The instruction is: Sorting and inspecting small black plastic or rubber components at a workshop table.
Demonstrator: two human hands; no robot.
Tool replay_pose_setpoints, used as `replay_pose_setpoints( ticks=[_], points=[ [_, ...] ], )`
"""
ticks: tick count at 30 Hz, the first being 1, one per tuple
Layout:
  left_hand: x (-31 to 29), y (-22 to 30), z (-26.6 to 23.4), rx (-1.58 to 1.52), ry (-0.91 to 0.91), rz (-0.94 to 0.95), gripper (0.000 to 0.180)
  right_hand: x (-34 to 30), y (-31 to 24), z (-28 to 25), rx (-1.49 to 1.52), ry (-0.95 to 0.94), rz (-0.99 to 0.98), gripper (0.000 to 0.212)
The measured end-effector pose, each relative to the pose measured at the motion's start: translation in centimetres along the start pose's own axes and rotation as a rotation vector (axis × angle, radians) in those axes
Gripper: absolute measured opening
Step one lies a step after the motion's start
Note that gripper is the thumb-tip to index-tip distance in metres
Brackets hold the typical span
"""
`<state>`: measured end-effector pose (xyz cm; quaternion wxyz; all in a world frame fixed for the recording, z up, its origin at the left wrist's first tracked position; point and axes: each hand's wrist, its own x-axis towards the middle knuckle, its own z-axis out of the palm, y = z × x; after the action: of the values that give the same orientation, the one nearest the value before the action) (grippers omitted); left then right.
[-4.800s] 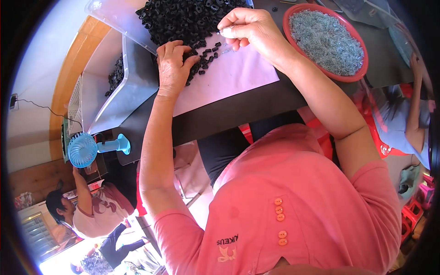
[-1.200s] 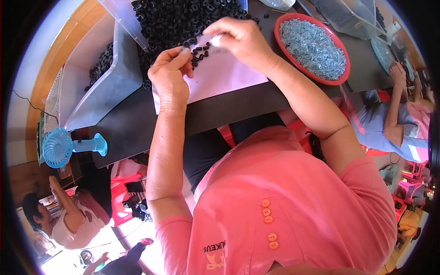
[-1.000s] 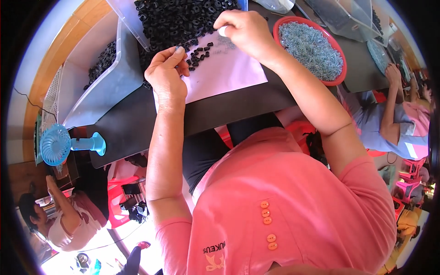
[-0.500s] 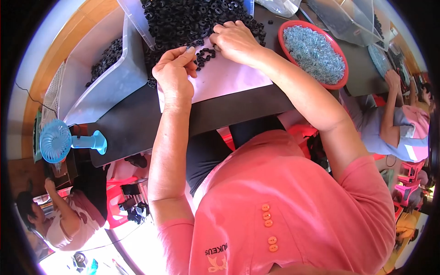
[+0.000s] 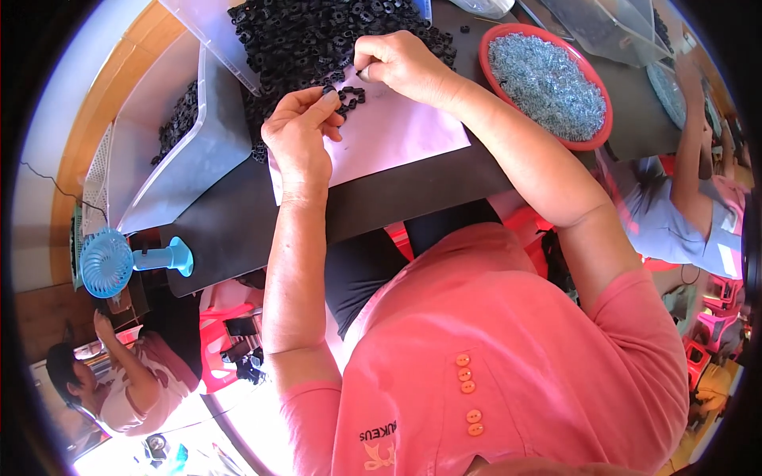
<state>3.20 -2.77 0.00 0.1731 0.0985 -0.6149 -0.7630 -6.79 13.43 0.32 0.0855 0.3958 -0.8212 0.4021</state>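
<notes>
A large heap of small black plastic parts (image 5: 317,40) lies at the far side of a pale pink sheet (image 5: 397,135). At the heap's near edge, my left hand (image 5: 300,143) is pinched, thumb against fingers, with a small black plastic part at the fingertips. Several loose black parts (image 5: 352,99) lie on the sheet just right of these fingertips. My right hand (image 5: 406,70) is closed in a pinch above the sheet, by the heap's right side. Its bent fingers hide most of whatever is between them; only a dark speck shows.
A red bowl (image 5: 609,119) of small clear bluish pieces (image 5: 548,87) stands to the right. Left is a translucent bin (image 5: 178,178) holding black parts. A blue fan (image 5: 109,262) stands at the dark table's (image 5: 230,230) left edge. Other people sit at left (image 5: 119,389) and right (image 5: 675,206).
My right hand has drawn slightly left and away from the heap, fingers now over the sheet. My left hand keeps its pinch in nearly the same place. The view has shifted slightly.
</notes>
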Motion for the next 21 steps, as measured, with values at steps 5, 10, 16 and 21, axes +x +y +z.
replay_pose_setpoints(
  ticks=[5,10,16,21],
  points=[
    [-0.3,0.1,0.4,0.055,-0.026,0.033,0.014,-0.2,-1.1,-1.0,0.345,0.001,0.062,0.009],
    [-0.5,0.3,0.7,0.106,-0.052,0.061,0.012,-0.2,-2.3,-1.2,0.451,-0.061,0.091,0.011],
    [-0.6,0.4,0.8,0.101,-0.109,0.058,0.013,-0.3,-2.6,-1.6,0.478,-0.108,0.105,0.012],
    [-0.9,0.6,0.8,0.130,-0.136,0.062,0.015,-0.3,-2.3,-1.5,0.497,-0.144,0.122,0.011]
  ],
)
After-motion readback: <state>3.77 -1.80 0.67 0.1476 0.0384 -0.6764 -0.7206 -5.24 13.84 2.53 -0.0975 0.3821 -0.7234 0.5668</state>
